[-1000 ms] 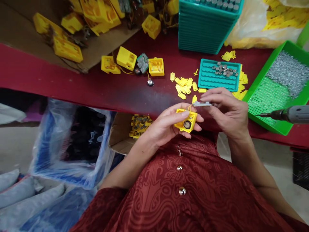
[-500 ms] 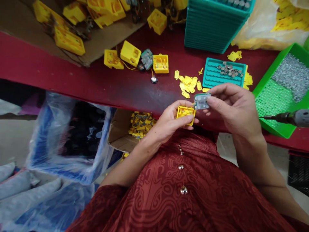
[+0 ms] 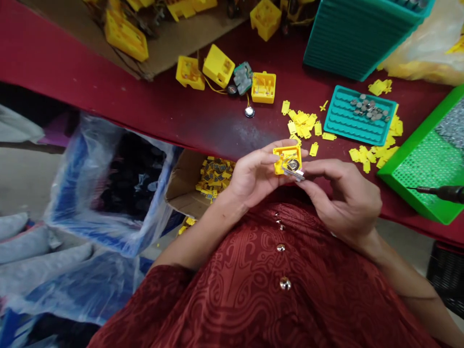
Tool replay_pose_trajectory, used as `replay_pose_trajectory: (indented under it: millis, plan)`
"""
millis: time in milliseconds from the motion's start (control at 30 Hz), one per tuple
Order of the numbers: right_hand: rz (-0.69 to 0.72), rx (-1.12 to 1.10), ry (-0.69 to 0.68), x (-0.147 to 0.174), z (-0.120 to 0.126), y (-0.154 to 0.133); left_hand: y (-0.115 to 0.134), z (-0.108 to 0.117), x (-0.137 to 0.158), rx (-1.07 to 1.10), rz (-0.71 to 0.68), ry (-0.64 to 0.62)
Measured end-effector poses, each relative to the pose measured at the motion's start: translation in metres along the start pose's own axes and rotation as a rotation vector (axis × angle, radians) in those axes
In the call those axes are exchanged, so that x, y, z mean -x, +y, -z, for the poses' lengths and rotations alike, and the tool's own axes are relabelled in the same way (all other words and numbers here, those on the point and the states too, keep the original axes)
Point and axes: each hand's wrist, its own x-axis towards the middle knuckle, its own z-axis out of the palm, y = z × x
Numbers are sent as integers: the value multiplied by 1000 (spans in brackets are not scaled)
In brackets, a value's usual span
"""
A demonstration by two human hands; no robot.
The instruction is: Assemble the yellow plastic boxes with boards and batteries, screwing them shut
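My left hand (image 3: 255, 176) is closed around a small yellow plastic housing (image 3: 278, 166), its open side facing up. Inside the housing sits a round metal-rimmed part (image 3: 293, 165), with thin wires beside it. My right hand (image 3: 337, 195) pinches a small circuit board (image 3: 294, 174), now seen nearly edge-on at the housing's lower right edge. Whether the board touches the housing I cannot tell. On the table beyond, several similar yellow housings (image 3: 264, 88) lie with wires, another grey-green board (image 3: 242, 77) and a small round speaker-like disc (image 3: 249, 112).
A teal tray (image 3: 337, 121) holds button cells, near scattered yellow plates (image 3: 302, 123). Stacked teal trays (image 3: 337, 38) stand behind. At right, a green basket (image 3: 409, 152) contains small metal pieces, with a screwdriver bit (image 3: 424, 189) over it. A carton (image 3: 184, 188) and a lined blue crate (image 3: 145, 212) stand below left.
My right hand has lowered the circuit board and turned it edge-on by the housing's lower right. A round metal-rimmed part now shows inside the housing. The camera view has shifted.
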Motion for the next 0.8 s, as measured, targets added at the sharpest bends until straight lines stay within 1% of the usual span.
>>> replay_pose_trajectory:
  millis: [33,67,167,200,267,367,433,567,700,767,800]
  plan:
    - [16,16,8,-2,1,0,-1,0,-1,-8,-2,-9]
    - [1,12,19,-6,3,1,-3,-1,-2,-18,-6,-15]
    - [-139,-69,49,-19,5,5,-11,-3,-5,-79,-26,-14]
    - [-174,-97,38,-24,5,7,-14,-4,-5,-116,-38,-1]
    - [-204,-129,-33,-35,6,10,-18,-7,-7,-210,-78,29]
    - [-154,-71,-152,-48,7,9,-21,-13,-9,-357,-131,71]
    - [-87,10,-176,-52,8,6,-22,-15,-11,-397,-140,69]
    - [-9,128,-132,-48,9,-2,-22,-11,-13,-308,-160,71]
    - [55,96,-65,-34,5,-7,-19,-5,-9,-199,-221,87]
    - [117,95,-54,-28,4,-7,-15,-3,-5,-160,-211,90]
    - [137,103,-69,-25,5,-6,-13,-2,-3,-147,-198,86]
